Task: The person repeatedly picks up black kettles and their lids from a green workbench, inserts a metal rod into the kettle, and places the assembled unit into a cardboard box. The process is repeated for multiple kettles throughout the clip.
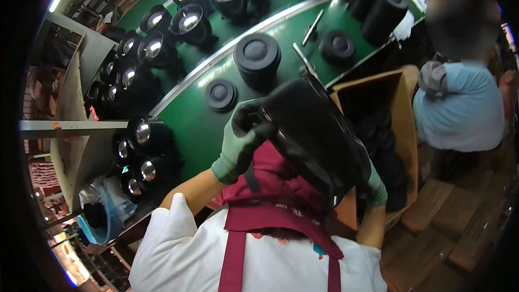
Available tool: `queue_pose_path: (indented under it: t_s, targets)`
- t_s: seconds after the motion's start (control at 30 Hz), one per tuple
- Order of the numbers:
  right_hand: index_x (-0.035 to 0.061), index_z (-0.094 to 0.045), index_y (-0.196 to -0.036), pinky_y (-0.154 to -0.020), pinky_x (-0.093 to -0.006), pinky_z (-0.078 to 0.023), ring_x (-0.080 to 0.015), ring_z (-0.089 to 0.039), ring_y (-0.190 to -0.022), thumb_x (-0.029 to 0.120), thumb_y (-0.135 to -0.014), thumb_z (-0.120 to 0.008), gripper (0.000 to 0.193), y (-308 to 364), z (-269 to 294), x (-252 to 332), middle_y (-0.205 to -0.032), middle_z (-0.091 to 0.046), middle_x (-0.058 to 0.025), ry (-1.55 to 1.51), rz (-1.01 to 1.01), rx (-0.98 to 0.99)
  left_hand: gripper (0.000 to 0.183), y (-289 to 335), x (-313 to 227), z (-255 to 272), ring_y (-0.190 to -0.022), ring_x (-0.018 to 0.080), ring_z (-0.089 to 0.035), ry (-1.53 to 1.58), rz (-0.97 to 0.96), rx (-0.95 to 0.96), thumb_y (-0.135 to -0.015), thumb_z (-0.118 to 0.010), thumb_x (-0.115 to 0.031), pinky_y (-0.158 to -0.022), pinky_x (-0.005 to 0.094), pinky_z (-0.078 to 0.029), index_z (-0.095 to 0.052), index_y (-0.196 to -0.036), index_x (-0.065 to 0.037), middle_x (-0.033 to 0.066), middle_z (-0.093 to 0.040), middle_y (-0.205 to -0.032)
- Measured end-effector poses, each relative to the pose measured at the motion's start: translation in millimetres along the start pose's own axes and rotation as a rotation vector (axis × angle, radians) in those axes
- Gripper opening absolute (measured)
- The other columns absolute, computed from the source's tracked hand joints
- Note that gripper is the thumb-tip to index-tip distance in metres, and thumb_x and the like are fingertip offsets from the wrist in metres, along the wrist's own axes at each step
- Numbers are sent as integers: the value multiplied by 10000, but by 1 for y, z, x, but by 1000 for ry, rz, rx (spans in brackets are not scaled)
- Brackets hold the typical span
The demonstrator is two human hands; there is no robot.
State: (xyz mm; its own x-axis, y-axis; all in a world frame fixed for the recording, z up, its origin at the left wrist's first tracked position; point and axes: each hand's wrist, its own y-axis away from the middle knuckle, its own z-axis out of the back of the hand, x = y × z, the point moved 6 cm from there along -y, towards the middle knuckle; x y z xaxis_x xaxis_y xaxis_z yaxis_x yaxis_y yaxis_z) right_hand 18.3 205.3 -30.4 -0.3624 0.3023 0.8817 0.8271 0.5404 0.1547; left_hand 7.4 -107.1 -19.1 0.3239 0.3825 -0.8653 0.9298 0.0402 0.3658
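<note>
While gloved left hand (239,138) pinches glossy, curved black shell (312,130), right hand (376,185), grip unclear

Held vessel (311,130): glossy black, streaked with pale highlights. Left hand (238,138): glove pale green, fingers black. Right hand (376,186): glove pale green. Apron (281,220): maroon, small pale lettering. Wearer's shirt (184,257): white, red and teal print. Tabletop (186,138): green. Rail (201,68): silver-grey. Canister (257,62): matt black. 2 discs, left disc (220,95) and right disc (337,46): matt black, concentric rings. Pots (190,24): black, bright silver centres. Carton (405,103): tan-brown, contents (386,167) black. Co-worker's shirt (459,111): light blue. Bin (113,213): blue. Floor boxes (427,205): brown.
</note>
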Motion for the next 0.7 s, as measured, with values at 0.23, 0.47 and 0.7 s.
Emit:
queue_pose_path:
  t_s: [0.23,0.47,0.7]
  targets:
    - [-47,-532,-1350,-1020,-417,-525,-287,-617,-1185,185,-1024,-550,401,-75,20,76,-1335,-589,-203,232,380,-322,543,-48,-25,-16,-1128,206,-626,200,104,244,-980,-660,-109,-925,347,-559,-416,-1461,-39,109,-606,-1289]
    - [4,-621,-1121,-921,-543,-577,-218,-597,-1076,101,-952,-647,196,-337,73,76,-1236,-614,-68,-151,334,-453,333,-142,-101,112,-1061,248,-642,-722,-776,-343,-933,-679,-140,-925,351,-510,-627,-1235,-9,137,-625,-1127]
    - [133,-560,-1311,-792,-470,-542,-236,-551,-1106,212,-843,-821,542,-535,105,26,-1159,-619,-61,5,144,-789,671,-257,7,245,-1275,403,-514,-1575,-332,-411,-824,-708,-403,-1049,549,-415,-526,-1383,-78,220,-534,-1379]
